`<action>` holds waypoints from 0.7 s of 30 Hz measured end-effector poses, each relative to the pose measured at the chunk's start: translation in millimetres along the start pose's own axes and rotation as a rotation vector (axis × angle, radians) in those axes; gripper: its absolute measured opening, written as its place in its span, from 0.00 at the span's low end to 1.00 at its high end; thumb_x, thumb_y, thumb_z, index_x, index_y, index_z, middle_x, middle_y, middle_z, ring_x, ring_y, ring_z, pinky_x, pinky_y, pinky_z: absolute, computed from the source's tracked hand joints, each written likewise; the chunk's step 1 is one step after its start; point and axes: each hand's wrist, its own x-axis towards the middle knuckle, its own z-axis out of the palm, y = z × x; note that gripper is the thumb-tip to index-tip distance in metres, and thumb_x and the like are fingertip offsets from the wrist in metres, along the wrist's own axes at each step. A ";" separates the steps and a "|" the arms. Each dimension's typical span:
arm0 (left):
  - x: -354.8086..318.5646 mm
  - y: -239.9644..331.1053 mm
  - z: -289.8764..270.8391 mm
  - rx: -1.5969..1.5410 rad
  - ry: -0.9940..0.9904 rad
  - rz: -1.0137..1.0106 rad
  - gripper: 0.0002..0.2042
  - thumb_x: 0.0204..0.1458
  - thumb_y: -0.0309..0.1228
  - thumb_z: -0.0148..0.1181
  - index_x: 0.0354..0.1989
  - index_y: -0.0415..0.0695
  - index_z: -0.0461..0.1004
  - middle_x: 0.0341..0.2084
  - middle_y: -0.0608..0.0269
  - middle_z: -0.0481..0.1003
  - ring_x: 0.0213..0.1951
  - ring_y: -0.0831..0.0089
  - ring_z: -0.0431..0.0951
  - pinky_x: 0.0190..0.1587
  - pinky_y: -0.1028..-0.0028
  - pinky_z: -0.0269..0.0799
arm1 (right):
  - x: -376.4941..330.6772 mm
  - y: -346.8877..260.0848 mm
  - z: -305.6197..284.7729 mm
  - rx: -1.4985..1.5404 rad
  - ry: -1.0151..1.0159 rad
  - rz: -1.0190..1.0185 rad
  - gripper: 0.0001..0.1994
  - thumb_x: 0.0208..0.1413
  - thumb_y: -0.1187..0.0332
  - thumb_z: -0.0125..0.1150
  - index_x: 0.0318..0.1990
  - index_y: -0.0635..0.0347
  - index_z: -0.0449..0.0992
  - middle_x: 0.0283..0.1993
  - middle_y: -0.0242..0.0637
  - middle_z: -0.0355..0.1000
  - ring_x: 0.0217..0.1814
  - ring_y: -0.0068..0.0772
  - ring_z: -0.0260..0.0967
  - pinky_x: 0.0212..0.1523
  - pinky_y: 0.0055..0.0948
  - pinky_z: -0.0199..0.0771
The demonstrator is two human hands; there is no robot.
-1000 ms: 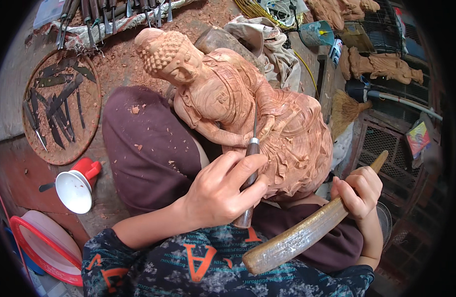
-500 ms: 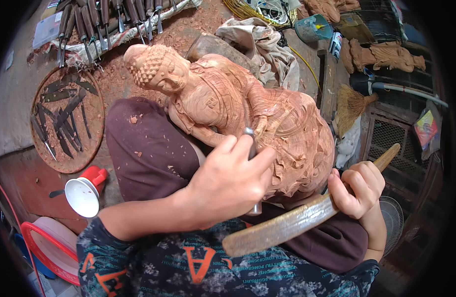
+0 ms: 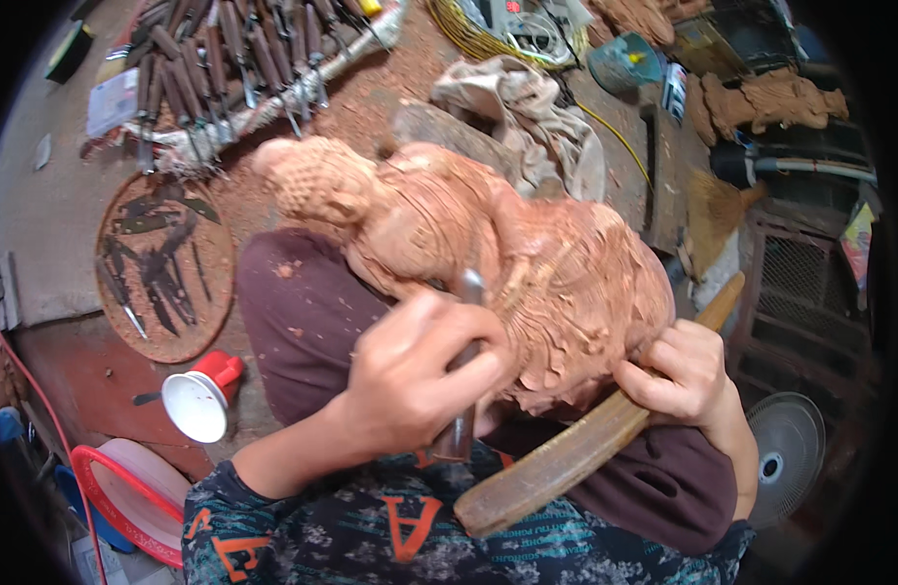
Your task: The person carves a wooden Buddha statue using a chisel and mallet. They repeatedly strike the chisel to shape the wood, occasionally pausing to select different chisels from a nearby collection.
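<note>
A carved wooden statue (image 3: 439,210) of a seated figure with a curly-knobbed head lies tilted across my lap, its head to the left. My left hand (image 3: 424,356) is closed round a carving chisel (image 3: 455,439), whose metal end points up at the statue's middle; motion blur hides whether it touches the wood. In my right hand (image 3: 678,375) is a curved wooden mallet (image 3: 556,468), gripped near its narrow end beside the statue's base. The thick end of the mallet hangs low over my shirt, apart from the chisel.
Many-handled carving tools (image 3: 234,58) lie on a cloth at the far left. Dark blades rest on a round board (image 3: 113,312). Nearby are a white-and-red cup (image 3: 195,408), a red-rimmed basin (image 3: 127,487), a crumpled cloth (image 3: 556,127), a broom (image 3: 712,219) and a fan (image 3: 785,458).
The whole view has shifted, so most things sit further right and lower. My left hand with the chisel has drawn back to the left, and the chisel stands more upright.
</note>
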 end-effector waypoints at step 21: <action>107.9 -343.4 -207.3 0.748 0.179 -0.821 0.29 0.48 0.28 0.57 0.64 0.54 0.70 0.53 0.36 0.74 0.54 0.46 0.76 0.60 0.60 0.69 | 12.2 -5.8 2.3 0.203 -0.277 0.214 0.21 0.30 0.62 0.73 0.39 0.45 0.80 0.23 0.28 0.64 0.24 0.34 0.71 0.24 0.34 0.69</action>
